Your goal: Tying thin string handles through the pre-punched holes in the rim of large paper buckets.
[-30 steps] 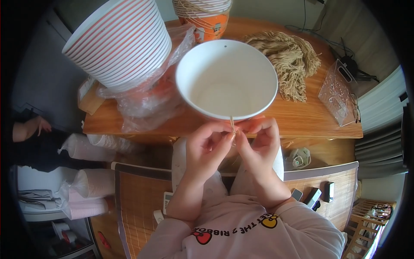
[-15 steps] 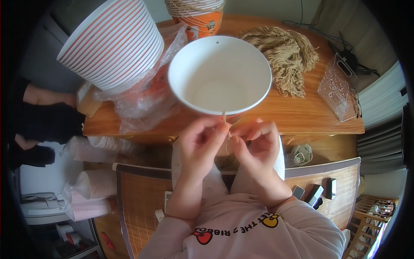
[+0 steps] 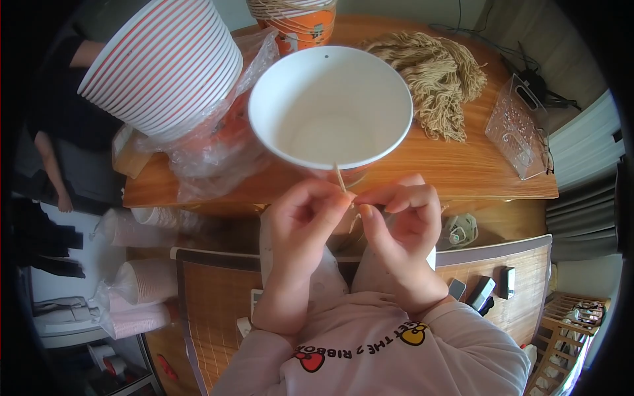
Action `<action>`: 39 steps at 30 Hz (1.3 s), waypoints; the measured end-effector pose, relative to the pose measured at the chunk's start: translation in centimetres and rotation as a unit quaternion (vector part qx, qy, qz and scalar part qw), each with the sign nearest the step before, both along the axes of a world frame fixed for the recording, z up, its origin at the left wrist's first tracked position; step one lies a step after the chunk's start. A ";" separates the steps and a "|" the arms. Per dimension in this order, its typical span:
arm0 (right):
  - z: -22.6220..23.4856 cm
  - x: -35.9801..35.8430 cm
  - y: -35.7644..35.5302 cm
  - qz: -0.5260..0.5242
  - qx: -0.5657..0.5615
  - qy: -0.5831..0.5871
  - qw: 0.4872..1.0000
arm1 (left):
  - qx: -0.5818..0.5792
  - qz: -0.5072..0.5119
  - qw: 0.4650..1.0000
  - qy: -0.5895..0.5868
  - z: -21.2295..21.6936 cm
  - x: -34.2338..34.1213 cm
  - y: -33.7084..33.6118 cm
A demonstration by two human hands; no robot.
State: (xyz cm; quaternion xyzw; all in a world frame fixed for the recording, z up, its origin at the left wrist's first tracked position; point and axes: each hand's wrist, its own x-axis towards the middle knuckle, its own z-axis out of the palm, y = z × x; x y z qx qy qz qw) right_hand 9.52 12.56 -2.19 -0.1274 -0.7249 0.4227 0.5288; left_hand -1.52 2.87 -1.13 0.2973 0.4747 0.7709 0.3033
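A large white paper bowl (image 3: 330, 105) sits in front of me at the wooden table's near edge, open side up. A thin tan string (image 3: 339, 178) runs down from its near rim. My left hand (image 3: 305, 221) pinches that string just below the rim, fingertips meeting those of my right hand (image 3: 403, 214), which pinches the same string. Both hands hover above my lap, touching at the fingertips.
A tall stack of striped paper bowls (image 3: 165, 66) lies tilted at the left in clear plastic wrap (image 3: 211, 152). A bundle of tan string (image 3: 432, 72) and a clear plastic box (image 3: 515, 129) rest on the table (image 3: 462, 168). Another person (image 3: 59, 152) stands at the far left.
The bowl and table have shifted lower and closer in view. My fingertips stay pinched on the string below the rim. The person at the left has moved.
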 end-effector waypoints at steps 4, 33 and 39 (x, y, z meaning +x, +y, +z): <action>0.4 -0.1 -0.6 0.007 -0.048 0.000 0.999 | 0.004 0.005 1.000 -0.003 0.3 0.3 0.1; -1.1 0.1 -0.6 0.021 -0.068 0.048 0.996 | 0.012 0.028 1.000 0.003 0.1 0.5 0.1; 0.6 0.3 0.1 0.019 0.079 -0.069 0.994 | 0.014 0.019 1.000 -0.004 0.0 0.5 0.0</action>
